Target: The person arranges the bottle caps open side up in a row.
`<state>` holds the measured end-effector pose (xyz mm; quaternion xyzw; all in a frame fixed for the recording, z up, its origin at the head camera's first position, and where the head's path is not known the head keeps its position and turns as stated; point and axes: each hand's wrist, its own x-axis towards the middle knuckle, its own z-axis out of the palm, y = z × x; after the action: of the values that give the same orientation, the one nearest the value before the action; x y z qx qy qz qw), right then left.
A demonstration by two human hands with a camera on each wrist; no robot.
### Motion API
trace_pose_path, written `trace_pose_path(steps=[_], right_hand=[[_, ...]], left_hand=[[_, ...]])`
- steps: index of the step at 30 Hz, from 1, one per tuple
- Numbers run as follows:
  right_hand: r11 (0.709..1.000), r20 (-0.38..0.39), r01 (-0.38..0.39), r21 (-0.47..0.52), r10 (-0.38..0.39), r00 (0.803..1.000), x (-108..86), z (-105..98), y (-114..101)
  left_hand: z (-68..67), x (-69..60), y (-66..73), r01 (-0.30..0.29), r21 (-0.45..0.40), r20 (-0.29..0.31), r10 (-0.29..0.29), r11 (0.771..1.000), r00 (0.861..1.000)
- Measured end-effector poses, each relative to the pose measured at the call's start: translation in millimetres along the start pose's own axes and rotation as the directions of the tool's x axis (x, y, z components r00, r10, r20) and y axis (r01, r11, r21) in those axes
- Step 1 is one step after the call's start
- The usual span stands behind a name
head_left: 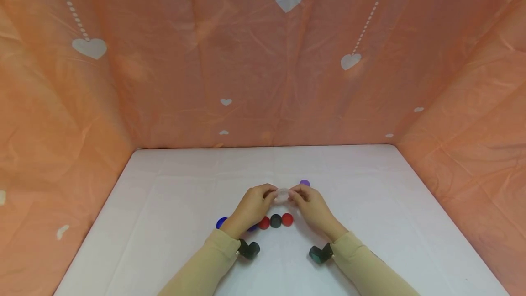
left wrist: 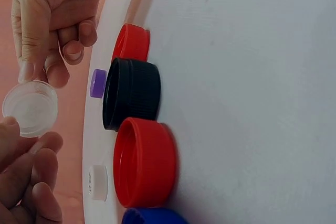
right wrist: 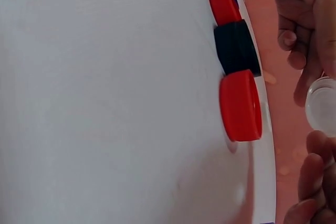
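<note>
A clear plastic bottle cap (head_left: 282, 195) is held just above the table between both hands. My left hand (head_left: 253, 203) pinches its left edge between thumb and fingers. From the other side, my right hand (head_left: 312, 203) pinches the right edge, the thumb on the rim. In the left wrist view, the clear cap (left wrist: 31, 108) turns its round face to the camera. Nearer to me stands a row of caps: a red cap (head_left: 287, 219), a black cap (head_left: 276, 221), another red cap (head_left: 264, 223) and blue caps (head_left: 222, 222) partly behind my left wrist.
A purple cap (head_left: 305, 182) lies just beyond my right hand. The left wrist view also has a white cap (left wrist: 98, 182) with dark marks. All rest on a white-covered table (head_left: 185, 186), enclosed by orange cloth (head_left: 255, 72) with pale hearts.
</note>
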<state>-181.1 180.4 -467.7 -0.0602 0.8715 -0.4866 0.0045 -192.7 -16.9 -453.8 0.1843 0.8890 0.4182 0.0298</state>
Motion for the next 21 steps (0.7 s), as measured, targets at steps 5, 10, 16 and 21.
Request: trace_pose_path(steps=[5,10,16,21], right_hand=[[1.0,-0.003,-0.009,0.005,0.009,1.0,-0.6,-0.8,-1.2],[1.0,-0.004,-0.008,0.019,0.008,1.0,-2.0,-0.1,-3.5],[1.0,0.0,0.014,0.01,-0.014,1.0,-2.6,0.6,-4.4],[0.999,0.004,0.037,0.012,-0.037,0.999,-2.6,0.7,-4.8]], left_hand=[[-1.6,-0.4,0.9,-0.018,-0.02,-0.009,0.018,1.0,1.0],[-2.3,-1.0,0.5,-0.021,-0.054,-0.002,0.02,0.998,1.0],[-3.5,-2.0,0.1,-0.011,-0.066,0.007,0.011,0.998,1.0],[-3.7,-2.0,-0.2,-0.015,-0.068,0.009,0.016,0.998,1.0]])
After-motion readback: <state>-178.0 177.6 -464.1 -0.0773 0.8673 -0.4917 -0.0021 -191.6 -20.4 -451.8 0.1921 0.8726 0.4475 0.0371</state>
